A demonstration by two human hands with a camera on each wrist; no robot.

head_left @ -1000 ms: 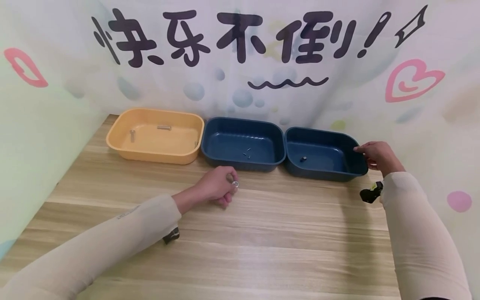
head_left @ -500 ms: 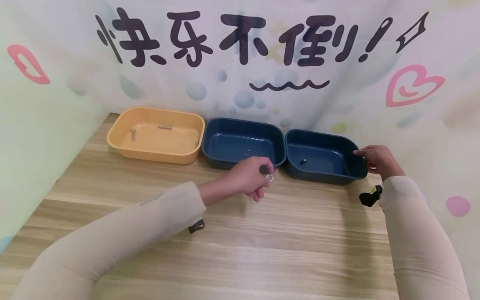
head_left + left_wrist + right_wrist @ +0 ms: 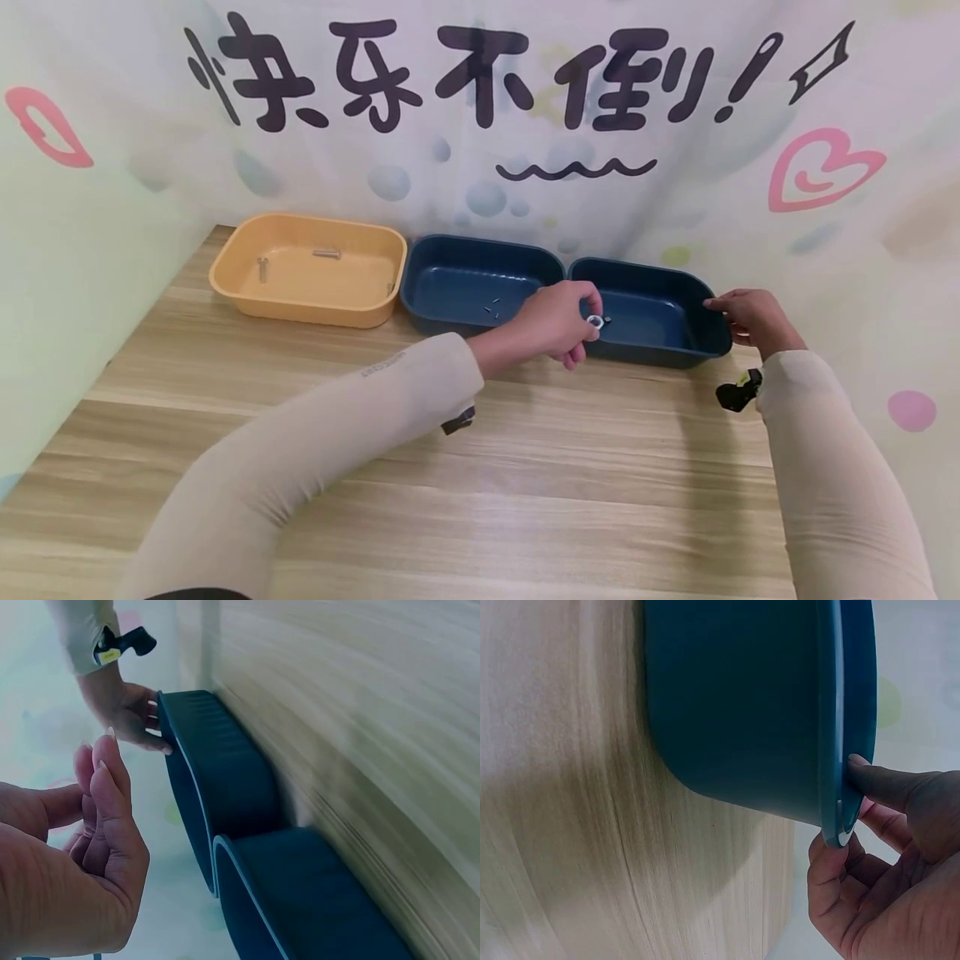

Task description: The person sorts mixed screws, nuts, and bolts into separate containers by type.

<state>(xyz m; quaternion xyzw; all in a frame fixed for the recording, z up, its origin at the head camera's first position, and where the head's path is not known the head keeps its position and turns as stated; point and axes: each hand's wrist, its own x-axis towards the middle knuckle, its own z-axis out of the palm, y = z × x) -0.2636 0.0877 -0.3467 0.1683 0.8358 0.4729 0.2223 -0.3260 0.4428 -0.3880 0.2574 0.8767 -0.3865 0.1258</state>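
Observation:
My left hand point(image 3: 551, 321) pinches a silver metal nut point(image 3: 595, 322) between thumb and fingertips, over the near left rim of the right blue bin point(image 3: 637, 352). The left wrist view shows the same hand with curled fingers point(image 3: 109, 802), the nut hidden behind them. At that bin's right end my right hand point(image 3: 761, 319) grips the rim. Seen from the right wrist, its thumb lies inside the rim and its fingers point(image 3: 829, 877) outside. Just past the nut, a small dark piece point(image 3: 608, 320) shows in the right bin.
The middle blue bin point(image 3: 450, 321), with several tiny screws point(image 3: 495, 310), stands beside the right one. A yellow bin point(image 3: 300, 312) at the left holds metal bolts point(image 3: 327, 253). All line the back of the wooden table point(image 3: 525, 500), before a printed cloth point(image 3: 465, 192).
My left hand has carried the nut rightward, from in front of the middle bin to the right bin's near edge. My right hand keeps its grip on the rim.

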